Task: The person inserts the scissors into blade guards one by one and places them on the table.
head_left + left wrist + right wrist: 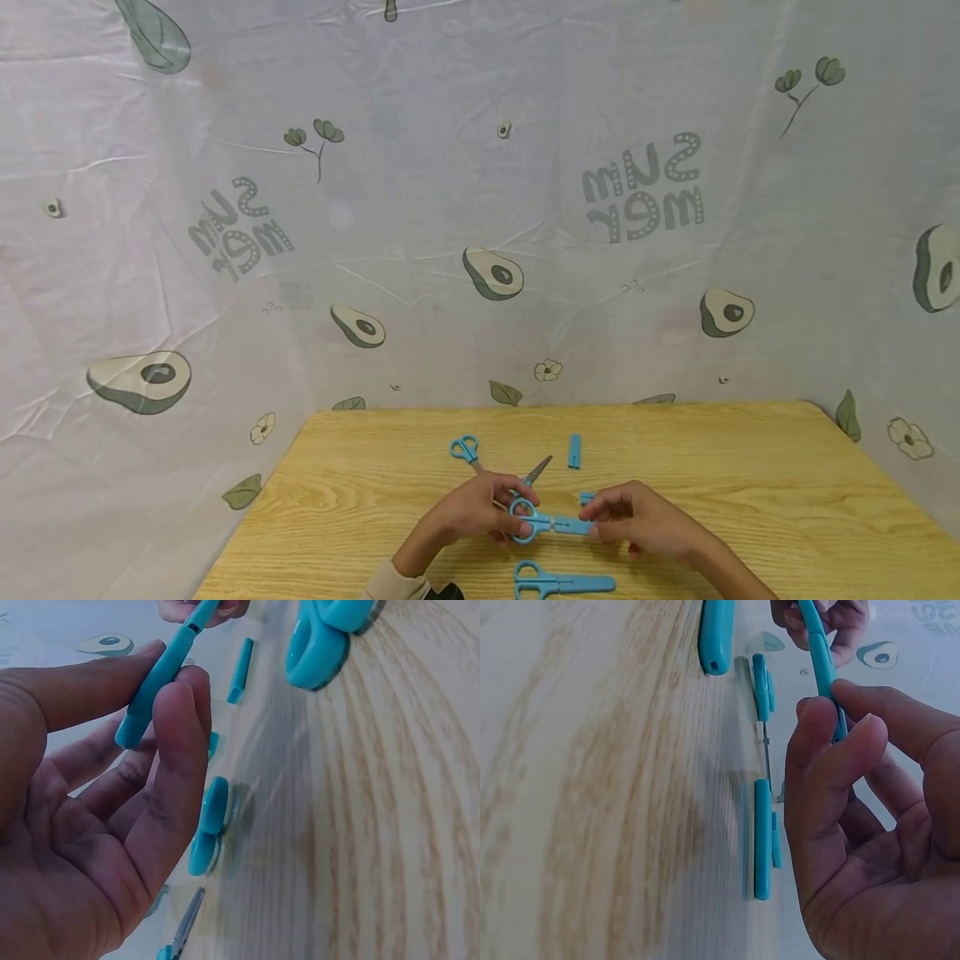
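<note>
Blue plastic marks every tool on the wooden tabletop (750,467); three pairs of scissors show, counted: the held scissors (547,523), a sheathed pair (562,582) lying nearer the person than the held scissors, and an uncapped pair (498,462) beyond them with bare grey blades; two loose caps (574,451) show, one beyond the held scissors, a second mostly hidden behind the right hand; the held scissors sit just above the tabletop between both hands, with looped blue handles, a blue sheath over the blades and a dark seam where sheath meets handle; the left hand (480,508) pinches the handle end with curled fingers (176,735); the right hand (637,518) pinches the sheath end between thumb and fingertips.
</note>
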Tool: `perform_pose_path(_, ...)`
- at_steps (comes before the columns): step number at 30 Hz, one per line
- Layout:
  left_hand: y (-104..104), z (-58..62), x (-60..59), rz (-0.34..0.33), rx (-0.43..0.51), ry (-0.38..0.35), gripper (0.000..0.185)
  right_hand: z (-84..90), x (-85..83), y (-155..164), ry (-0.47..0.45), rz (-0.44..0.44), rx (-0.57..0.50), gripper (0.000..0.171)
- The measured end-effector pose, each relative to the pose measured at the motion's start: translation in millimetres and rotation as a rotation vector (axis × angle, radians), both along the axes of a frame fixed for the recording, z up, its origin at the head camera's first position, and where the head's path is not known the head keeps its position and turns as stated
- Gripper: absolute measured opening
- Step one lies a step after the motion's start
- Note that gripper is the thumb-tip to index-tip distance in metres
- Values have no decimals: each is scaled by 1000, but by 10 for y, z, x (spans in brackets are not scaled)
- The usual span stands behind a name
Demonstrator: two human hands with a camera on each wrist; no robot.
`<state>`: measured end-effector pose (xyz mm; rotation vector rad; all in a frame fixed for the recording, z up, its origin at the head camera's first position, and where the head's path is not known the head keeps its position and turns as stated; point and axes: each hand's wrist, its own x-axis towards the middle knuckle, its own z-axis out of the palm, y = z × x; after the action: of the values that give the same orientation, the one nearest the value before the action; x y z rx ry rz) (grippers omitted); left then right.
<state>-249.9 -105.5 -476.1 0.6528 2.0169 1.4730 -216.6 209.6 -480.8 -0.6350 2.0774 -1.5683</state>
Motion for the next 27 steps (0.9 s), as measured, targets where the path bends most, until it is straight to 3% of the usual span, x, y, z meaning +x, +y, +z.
perform_pose_path(20, -157, -120, 89, 11, -10, 16, 26, -86, 20, -56, -43, 26, -4, 21)
perform_pose_path(27, -152, -118, 95, 19, -28, 29, 24, -130, 29, -60, -7, 27, 13, 19)
